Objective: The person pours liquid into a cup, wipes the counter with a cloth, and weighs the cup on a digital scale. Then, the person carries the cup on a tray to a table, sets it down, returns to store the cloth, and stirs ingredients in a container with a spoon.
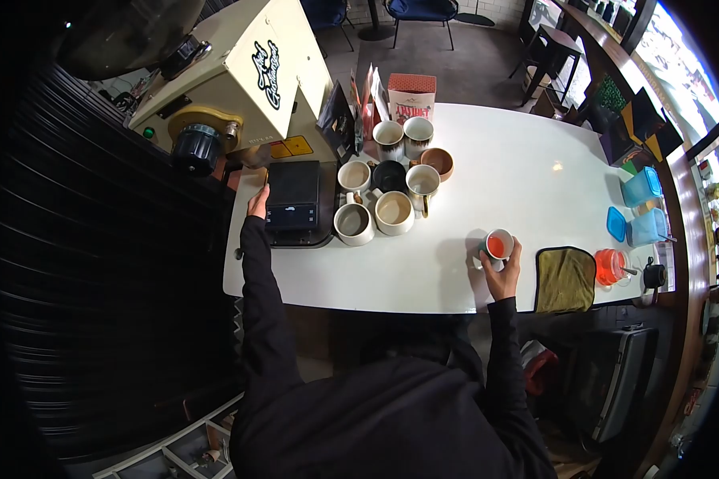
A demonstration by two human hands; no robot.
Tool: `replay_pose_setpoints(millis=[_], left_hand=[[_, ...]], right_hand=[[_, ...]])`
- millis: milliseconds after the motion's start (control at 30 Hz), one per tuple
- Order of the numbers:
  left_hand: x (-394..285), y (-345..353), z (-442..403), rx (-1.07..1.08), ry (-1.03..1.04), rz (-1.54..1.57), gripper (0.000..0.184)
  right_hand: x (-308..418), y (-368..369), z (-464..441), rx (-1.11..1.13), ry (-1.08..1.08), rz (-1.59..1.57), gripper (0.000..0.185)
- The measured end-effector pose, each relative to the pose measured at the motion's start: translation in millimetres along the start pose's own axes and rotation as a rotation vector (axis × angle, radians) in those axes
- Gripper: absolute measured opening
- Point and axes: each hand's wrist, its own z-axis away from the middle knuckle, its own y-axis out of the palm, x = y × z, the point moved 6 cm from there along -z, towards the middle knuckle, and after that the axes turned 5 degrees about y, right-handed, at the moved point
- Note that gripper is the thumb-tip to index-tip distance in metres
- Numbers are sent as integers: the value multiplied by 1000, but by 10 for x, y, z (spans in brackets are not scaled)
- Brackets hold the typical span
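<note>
My right hand is closed around a small cup holding red liquid, over the table near its front edge. At the far left, my left hand grips the left edge of a black digital scale with a lit display; part of its fingers is hidden. The scale rests on a dark tray below a cream grinder. Several mugs stand in a cluster between my hands, among them a white mug, a brown mug and a black cup.
A folded olive cloth lies right of my right hand. Beyond it stand a jar of red liquid and blue containers. A red-and-white box and packets back the mugs on the white table.
</note>
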Motion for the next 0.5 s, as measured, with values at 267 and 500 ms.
replay_pose_setpoints(millis=[267, 500], left_hand=[[-144, 88, -57, -30, 175, -110, 52], [-380, 275, 70, -54, 335, -275, 40]], right_hand=[[31, 9, -1, -24, 13, -23, 69], [10, 12, 2, -31, 12, 4, 70]])
